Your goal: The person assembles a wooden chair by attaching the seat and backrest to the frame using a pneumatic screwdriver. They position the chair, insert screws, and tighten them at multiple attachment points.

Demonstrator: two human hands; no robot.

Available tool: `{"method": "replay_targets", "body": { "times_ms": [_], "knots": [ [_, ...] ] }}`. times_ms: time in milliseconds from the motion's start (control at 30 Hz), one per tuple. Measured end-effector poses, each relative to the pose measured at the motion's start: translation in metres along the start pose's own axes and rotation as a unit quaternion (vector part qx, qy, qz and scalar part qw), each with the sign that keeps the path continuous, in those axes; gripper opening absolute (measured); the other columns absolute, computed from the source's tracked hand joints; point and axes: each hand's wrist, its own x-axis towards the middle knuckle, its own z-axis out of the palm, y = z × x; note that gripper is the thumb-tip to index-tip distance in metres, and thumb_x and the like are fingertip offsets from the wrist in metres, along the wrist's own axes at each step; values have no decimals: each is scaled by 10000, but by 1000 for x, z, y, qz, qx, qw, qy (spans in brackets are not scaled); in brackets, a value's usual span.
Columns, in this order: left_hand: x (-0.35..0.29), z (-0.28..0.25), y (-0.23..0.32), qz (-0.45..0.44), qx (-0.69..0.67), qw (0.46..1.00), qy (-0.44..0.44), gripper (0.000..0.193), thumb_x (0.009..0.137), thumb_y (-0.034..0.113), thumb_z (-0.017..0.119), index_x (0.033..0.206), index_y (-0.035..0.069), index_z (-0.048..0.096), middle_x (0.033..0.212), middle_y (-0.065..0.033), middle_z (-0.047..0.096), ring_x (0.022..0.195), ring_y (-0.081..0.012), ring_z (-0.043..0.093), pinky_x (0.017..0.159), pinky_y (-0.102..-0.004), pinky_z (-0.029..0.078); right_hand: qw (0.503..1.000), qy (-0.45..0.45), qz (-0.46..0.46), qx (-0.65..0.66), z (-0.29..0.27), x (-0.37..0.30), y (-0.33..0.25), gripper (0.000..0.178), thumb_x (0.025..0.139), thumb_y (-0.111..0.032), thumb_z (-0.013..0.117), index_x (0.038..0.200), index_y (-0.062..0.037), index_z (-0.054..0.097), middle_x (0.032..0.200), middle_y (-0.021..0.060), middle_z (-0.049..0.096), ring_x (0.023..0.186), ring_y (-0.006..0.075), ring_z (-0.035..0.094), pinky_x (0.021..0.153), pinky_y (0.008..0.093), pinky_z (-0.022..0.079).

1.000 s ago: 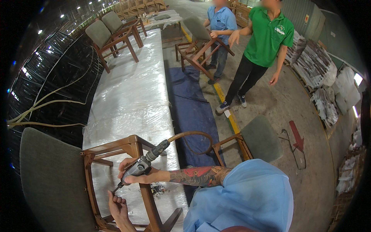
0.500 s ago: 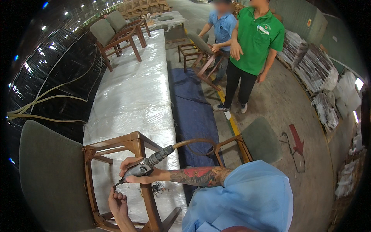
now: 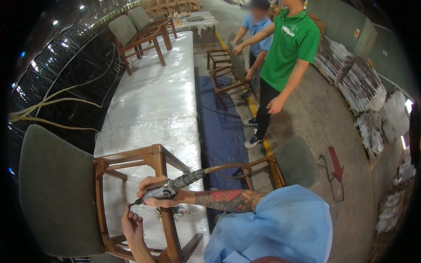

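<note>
My right hand (image 3: 154,189) grips a grey pneumatic screwdriver (image 3: 164,192), its bit pointing down and left. A brown hose (image 3: 228,166) runs from its rear end. My left hand (image 3: 132,221) is beside the bit, with the index fingertip at the bit's tip and the other fingers curled. Anything pinched there is too small to make out. Both hands are within the wooden frame of a tipped chair (image 3: 100,193), whose grey-green padded back (image 3: 57,188) is at the left. My right forearm crosses one wooden bar (image 3: 170,228) of the chair.
The chair lies on a long plastic-wrapped table (image 3: 149,101) with scattered small dark screws (image 3: 175,211). Two chairs (image 3: 144,37) stand at its far end. Right of it are a blue sheet (image 3: 221,118) and another chair (image 3: 296,162). Two co-workers (image 3: 289,48) stand beyond with a chair.
The co-worker in green has stepped closer and stretched an arm toward the far chair, which has turned from its tilted position. My hands and the screwdriver have stayed nearly the same.
</note>
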Motion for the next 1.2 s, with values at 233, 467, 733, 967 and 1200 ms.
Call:
{"method": "replay_targets", "body": {
  "times_ms": [233, 467, 733, 967, 1200],
  "knots": [
    [2, -2, -1, -4, 7, 1000, -15, 221, 958, 217, 620, 1138, 90, 606, 634, 85, 411, 550, -51, 390, 543, -227, 315, 999, -6, -19, -46, 0, 0, 5, 329, 841, -115, 682, 1126, -8, 557, 1057, 107, 684, 987, 172, 666, 873, 305, 542],
    [2, -2, -1, 0, 17, 1000, -17, 239, 952, 241, 622, 1141, 95, 606, 643, 85, 396, 553, -51, 376, 542, -226, 307, 999, -12, -24, -37, 0, 0, 11, 327, 840, -104, 675, 1128, -5, 554, 1048, 104, 674, 978, 178, 662, 861, 308, 542],
    [2, -1, 0, -4, 17, 1000, -19, 235, 949, 260, 630, 1122, 101, 622, 636, 88, 410, 555, -49, 377, 540, -225, 308, 999, -23, -29, -36, -1, 1, 9, 323, 843, -97, 661, 1133, -2, 553, 1053, 104, 665, 980, 177, 654, 864, 313, 538],
    [2, -3, -1, -1, 13, 1000, -16, 230, 952, 260, 627, 1123, 106, 624, 635, 93, 406, 551, -47, 376, 531, -221, 311, 996, -30, -52, -59, -1, 2, 4, 325, 842, -102, 661, 1136, -8, 557, 1049, 100, 665, 973, 171, 653, 857, 313, 538],
    [-1, 1, 0, -1, 17, 1000, -11, 207, 958, 252, 616, 1101, 102, 620, 634, 84, 396, 552, -49, 373, 530, -222, 308, 998, -26, -35, -35, -2, 2, 0, 324, 842, -118, 667, 1134, -14, 573, 1050, 92, 666, 961, 161, 653, 836, 296, 541]
  ]
}}
